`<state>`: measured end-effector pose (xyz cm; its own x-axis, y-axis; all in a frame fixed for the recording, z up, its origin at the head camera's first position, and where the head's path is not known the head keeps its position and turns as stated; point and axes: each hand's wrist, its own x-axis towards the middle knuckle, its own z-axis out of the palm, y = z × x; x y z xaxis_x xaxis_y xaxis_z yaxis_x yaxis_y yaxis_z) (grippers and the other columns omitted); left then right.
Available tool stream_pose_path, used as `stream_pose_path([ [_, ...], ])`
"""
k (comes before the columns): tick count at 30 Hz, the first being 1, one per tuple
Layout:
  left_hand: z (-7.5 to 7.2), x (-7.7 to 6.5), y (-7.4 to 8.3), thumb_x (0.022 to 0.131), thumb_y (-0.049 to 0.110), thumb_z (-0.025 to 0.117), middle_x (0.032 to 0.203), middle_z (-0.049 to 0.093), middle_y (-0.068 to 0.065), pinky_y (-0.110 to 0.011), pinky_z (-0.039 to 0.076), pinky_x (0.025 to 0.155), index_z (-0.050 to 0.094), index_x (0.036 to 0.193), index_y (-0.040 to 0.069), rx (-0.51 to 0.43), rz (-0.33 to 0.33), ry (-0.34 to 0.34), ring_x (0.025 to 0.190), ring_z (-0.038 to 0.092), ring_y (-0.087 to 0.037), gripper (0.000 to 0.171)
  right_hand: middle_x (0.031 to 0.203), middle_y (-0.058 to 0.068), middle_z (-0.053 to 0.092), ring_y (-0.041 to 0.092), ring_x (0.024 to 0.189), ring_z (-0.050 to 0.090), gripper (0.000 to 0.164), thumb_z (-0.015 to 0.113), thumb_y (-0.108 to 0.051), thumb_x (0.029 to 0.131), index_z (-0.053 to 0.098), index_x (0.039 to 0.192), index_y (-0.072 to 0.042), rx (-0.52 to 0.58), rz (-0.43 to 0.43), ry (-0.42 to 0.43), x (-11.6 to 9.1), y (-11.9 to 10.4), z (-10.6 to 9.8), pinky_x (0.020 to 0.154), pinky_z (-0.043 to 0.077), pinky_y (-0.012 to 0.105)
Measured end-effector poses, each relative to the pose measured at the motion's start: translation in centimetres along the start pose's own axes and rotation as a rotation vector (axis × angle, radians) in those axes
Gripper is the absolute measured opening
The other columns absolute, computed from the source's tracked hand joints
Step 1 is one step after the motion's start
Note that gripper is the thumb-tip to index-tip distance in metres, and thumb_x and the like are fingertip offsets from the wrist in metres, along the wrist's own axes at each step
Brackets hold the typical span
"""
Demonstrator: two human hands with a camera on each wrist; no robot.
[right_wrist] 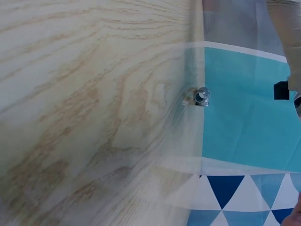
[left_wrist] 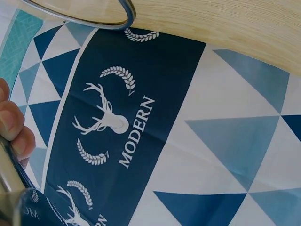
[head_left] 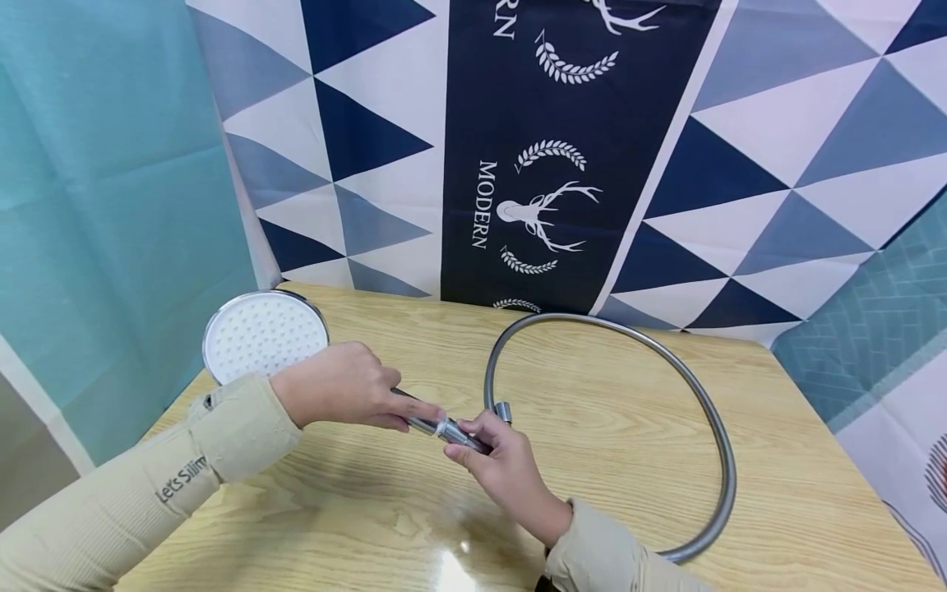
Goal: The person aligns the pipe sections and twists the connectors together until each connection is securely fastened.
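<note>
In the head view my left hand grips the chrome handle of a round shower head, its white nozzle face turned up toward me. My left fingers curl at the handle in the left wrist view, above a shiny chrome surface. My right hand pinches a chrome connector between thumb and fingers, right at the handle's lower end. A narrow pale ring shows where the two parts meet. Beside the right fingers is another chrome fitting. The right wrist view barely catches the right hand.
A grey metal shower hose loops over the wooden table and passes under the right sleeve. A small hollow metal fitting stands near the table edge in the right wrist view. Patterned cloth hangs behind; teal cloth hangs left.
</note>
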<state>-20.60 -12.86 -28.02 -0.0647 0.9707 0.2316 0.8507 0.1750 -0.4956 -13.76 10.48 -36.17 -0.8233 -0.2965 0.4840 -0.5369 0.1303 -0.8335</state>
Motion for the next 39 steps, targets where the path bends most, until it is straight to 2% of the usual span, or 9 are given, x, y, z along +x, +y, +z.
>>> stream_pose_path([
  [6, -0.05, -0.12, 0.00, 0.089, 0.046, 0.063, 0.052, 0.039, 0.008, -0.017, 0.019, 0.041, 0.060, 0.128, 0.034, -0.024, 0.010, -0.044, 0.045, 0.014, -0.004, 0.040, 0.086, 0.028, 0.067, 0.001, 0.065, 0.056, 0.015, 0.069, 0.008, 0.081, 0.057, 0.090, 0.009, 0.075, 0.143, -0.068, 0.31, -0.14, -0.09, 0.054, 0.043, 0.017],
  [11, -0.18, -0.24, 0.08, 0.090, 0.046, 0.062, 0.053, 0.043, 0.008, -0.017, 0.019, 0.040, 0.061, 0.127, 0.033, -0.040, 0.013, -0.058, 0.045, 0.016, -0.004, 0.038, 0.073, 0.025, 0.065, 0.001, 0.051, 0.042, 0.013, 0.069, 0.005, 0.083, 0.059, 0.090, 0.009, 0.069, 0.225, -0.073, 0.42, -0.37, 0.04, 0.048, 0.033, 0.017],
  [24, -0.14, -0.35, 0.59, 0.090, 0.047, 0.062, 0.054, 0.044, 0.008, -0.017, 0.020, 0.040, 0.062, 0.126, 0.035, -0.035, -0.004, -0.077, 0.043, 0.018, -0.004, 0.038, 0.069, 0.026, 0.062, 0.001, 0.048, 0.035, 0.012, 0.068, 0.002, 0.085, 0.061, 0.090, 0.009, 0.046, 0.293, -0.116, 0.49, -0.56, 0.07, 0.045, 0.028, 0.017],
  [29, -0.04, -0.37, 0.73, 0.089, 0.046, 0.064, 0.053, 0.045, 0.008, -0.016, 0.019, 0.040, 0.063, 0.125, 0.035, -0.056, -0.011, -0.071, 0.043, 0.018, -0.003, 0.038, 0.079, 0.025, 0.066, 0.001, 0.050, 0.041, 0.011, 0.067, 0.002, 0.086, 0.060, 0.090, 0.011, 0.063, 0.300, -0.138, 0.52, -0.57, -0.06, 0.046, 0.029, 0.017],
  [31, 0.10, -0.38, 0.74, 0.088, 0.045, 0.065, 0.053, 0.045, 0.009, -0.016, 0.019, 0.040, 0.063, 0.125, 0.034, -0.068, -0.010, -0.066, 0.043, 0.018, -0.003, 0.038, 0.081, 0.021, 0.067, 0.002, 0.051, 0.044, 0.011, 0.066, 0.002, 0.087, 0.060, 0.090, 0.011, 0.065, 0.303, -0.146, 0.52, -0.50, -0.15, 0.046, 0.030, 0.017],
  [33, 0.20, -0.40, 0.74, 0.089, 0.046, 0.064, 0.053, 0.044, 0.009, -0.016, 0.019, 0.040, 0.063, 0.125, 0.034, -0.067, -0.005, -0.059, 0.043, 0.017, -0.003, 0.038, 0.075, 0.014, 0.066, 0.002, 0.050, 0.042, 0.011, 0.065, 0.002, 0.088, 0.061, 0.091, 0.011, 0.065, 0.307, -0.154, 0.49, -0.44, -0.27, 0.045, 0.029, 0.017],
  [36, 0.36, -0.38, 0.75, 0.089, 0.046, 0.064, 0.053, 0.044, 0.009, -0.016, 0.020, 0.040, 0.063, 0.125, 0.034, -0.067, 0.003, -0.048, 0.044, 0.017, -0.002, 0.038, 0.063, 0.002, 0.057, 0.001, 0.048, 0.037, 0.011, 0.064, 0.000, 0.089, 0.061, 0.091, 0.011, 0.059, 0.317, -0.165, 0.43, -0.39, -0.39, 0.044, 0.027, 0.017],
  [39, 0.46, -0.42, 0.78, 0.089, 0.046, 0.063, 0.053, 0.043, 0.009, -0.016, 0.019, 0.040, 0.063, 0.125, 0.034, -0.064, 0.005, -0.044, 0.044, 0.017, -0.002, 0.037, 0.057, -0.004, 0.048, 0.001, 0.047, 0.033, 0.013, 0.063, -0.001, 0.090, 0.061, 0.093, 0.012, 0.056, 0.317, -0.178, 0.40, -0.40, -0.42, 0.044, 0.025, 0.017],
])
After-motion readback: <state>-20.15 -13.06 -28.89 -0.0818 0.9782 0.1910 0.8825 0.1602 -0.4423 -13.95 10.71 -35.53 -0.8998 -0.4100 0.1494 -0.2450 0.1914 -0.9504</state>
